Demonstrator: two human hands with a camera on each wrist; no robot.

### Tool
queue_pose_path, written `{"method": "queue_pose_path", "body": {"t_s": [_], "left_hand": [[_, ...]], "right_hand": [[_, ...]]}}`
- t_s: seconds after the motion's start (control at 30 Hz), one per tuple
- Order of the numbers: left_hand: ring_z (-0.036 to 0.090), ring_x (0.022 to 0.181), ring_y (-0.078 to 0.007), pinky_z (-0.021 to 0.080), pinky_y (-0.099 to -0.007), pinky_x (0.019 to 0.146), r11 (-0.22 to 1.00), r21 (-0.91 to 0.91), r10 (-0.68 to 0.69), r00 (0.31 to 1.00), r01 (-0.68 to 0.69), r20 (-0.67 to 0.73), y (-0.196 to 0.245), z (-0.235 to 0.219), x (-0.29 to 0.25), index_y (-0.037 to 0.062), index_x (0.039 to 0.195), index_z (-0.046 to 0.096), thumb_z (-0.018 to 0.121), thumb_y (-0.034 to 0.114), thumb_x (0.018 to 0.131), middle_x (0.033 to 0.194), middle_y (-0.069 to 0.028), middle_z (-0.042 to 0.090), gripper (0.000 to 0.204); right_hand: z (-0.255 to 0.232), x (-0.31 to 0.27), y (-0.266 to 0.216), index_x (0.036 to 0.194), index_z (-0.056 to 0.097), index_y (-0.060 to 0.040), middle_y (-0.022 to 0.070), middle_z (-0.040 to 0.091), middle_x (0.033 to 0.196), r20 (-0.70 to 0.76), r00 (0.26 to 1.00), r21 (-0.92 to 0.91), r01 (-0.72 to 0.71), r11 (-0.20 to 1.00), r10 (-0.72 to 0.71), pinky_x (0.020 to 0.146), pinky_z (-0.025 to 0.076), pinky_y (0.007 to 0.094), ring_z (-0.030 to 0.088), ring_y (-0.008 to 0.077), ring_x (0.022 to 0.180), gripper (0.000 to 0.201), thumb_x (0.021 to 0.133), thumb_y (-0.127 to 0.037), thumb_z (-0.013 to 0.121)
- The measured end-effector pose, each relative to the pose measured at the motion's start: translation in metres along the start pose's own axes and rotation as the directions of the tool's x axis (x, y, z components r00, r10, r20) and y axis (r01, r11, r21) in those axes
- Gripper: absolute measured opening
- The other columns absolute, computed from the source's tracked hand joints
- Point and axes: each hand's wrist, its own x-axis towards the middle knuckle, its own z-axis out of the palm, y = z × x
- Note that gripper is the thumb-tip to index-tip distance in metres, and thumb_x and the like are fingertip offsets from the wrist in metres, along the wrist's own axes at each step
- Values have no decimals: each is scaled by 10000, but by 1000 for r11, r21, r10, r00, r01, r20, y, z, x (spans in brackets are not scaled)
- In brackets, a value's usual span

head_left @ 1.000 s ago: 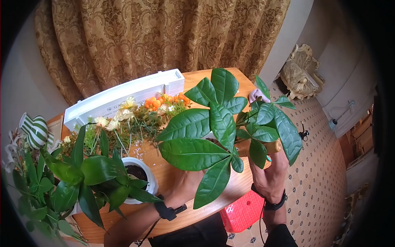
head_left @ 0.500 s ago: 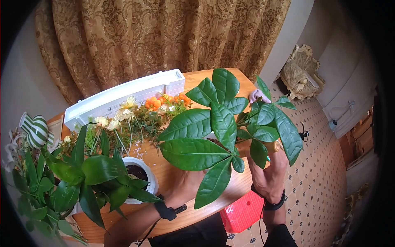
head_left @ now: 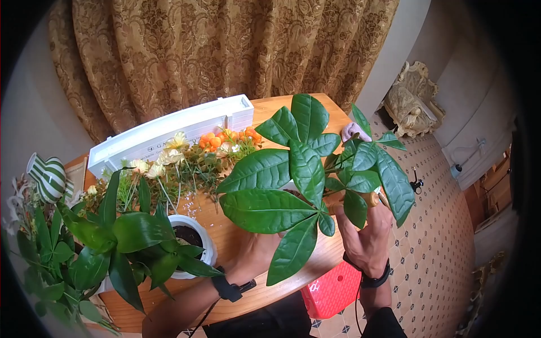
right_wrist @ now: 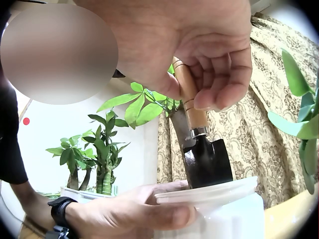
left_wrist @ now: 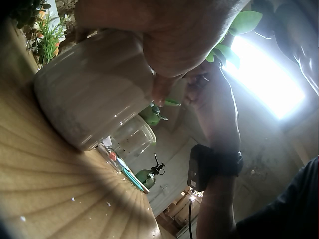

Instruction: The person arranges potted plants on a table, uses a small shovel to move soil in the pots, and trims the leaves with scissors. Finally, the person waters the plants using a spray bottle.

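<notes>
My right hand [right_wrist: 214, 59] grips the wooden handle of a small garden trowel [right_wrist: 207, 164], its fingers curled round it. The trowel's black blade points down inside the rim of a white plant pot [right_wrist: 219, 211], close beside the plant's trunk [right_wrist: 180, 129]. My left hand [right_wrist: 134, 209] holds the pot at its near side, thumb along the wall below the rim. In the head view, broad green leaves [head_left: 267, 209] hide most of the pot and trowel. There, my left hand [head_left: 256, 253] is partly under the leaves and my right hand [head_left: 369, 236] is at their right.
Left of my left hand stands another leafy plant in a white pot [head_left: 207, 248]. Behind it lie artificial flowers [head_left: 174, 152] and a long white planter box [head_left: 169, 127]. A clear cup [left_wrist: 134, 137] and pens [left_wrist: 130, 178] are beyond the pot. A red stool [head_left: 332, 290] is below the table edge.
My right hand and the trowel handle have shifted slightly, the handle's end tilting a little. My left hand stays in the same place, and the leaves have moved only slightly.
</notes>
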Motion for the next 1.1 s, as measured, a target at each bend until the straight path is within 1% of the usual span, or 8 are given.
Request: {"method": "queue_pose_path", "body": {"t_s": [0.03,0.23,0.43,0.57,0.83,0.93,1.0,1.1], "left_hand": [[522,1202,-237,443,-405,1064,996,-84,-26,1000,26,-2,-1,0,0,13,1429,374,856,301,808,1332,-112,549,837],[535,1183,-233,449,-394,1053,976,195,88,995,-96,49,-3,-4,-1,16,1418,396,859,305,803,1324,-105,557,822],[541,1153,-254,446,-423,1016,914,395,104,995,-92,-9,19,1,3,22,1382,440,892,348,754,1286,-114,573,839],[544,1139,-265,449,-436,1004,901,430,87,996,-63,-36,18,2,2,21,1375,442,900,357,741,1259,-121,577,852],[542,1136,-276,450,-439,1003,853,507,160,987,-125,-26,25,3,1,21,1390,436,868,425,770,1274,-123,566,857],[543,1141,-271,456,-435,994,479,859,245,967,-182,68,23,1,-1,25,1388,442,853,436,787,1291,-121,565,836],[543,1150,-271,456,-435,1000,767,620,162,985,-163,58,15,-1,0,32,1396,445,841,435,802,1297,-120,569,820],[541,1161,-275,454,-436,1012,876,472,105,994,-98,10,19,0,1,43,1413,441,823,441,821,1305,-116,573,810]], "right_hand": [[0,1,0,1119,615,-3,120,652,910,1,1000,3,7,1000,-7,721,430,407,596,309,771,305,842,-59,729],[-2,5,2,1139,620,11,156,656,980,-47,999,156,-4,988,11,779,488,389,632,326,844,313,843,-37,709],[-3,4,2,1146,625,8,159,656,1008,-24,1000,112,12,994,-9,811,485,400,636,334,872,317,841,-31,703],[-4,0,-2,1146,625,5,157,657,1010,58,997,74,-61,995,56,816,483,407,634,339,889,320,839,-31,709],[-3,3,0,1146,633,9,153,667,1024,-35,997,134,-63,989,68,827,498,379,650,313,900,313,850,-53,715],[-5,2,-3,1148,636,10,151,667,1025,2,989,168,-149,975,150,820,501,364,651,298,903,315,850,-53,712],[-3,2,-1,1146,634,9,153,667,1020,-22,992,162,-119,980,124,817,499,372,650,306,895,314,849,-52,713],[-4,4,2,1142,630,7,158,666,1013,-14,999,112,-43,993,45,809,496,387,647,325,883,312,847,-51,714]]}}
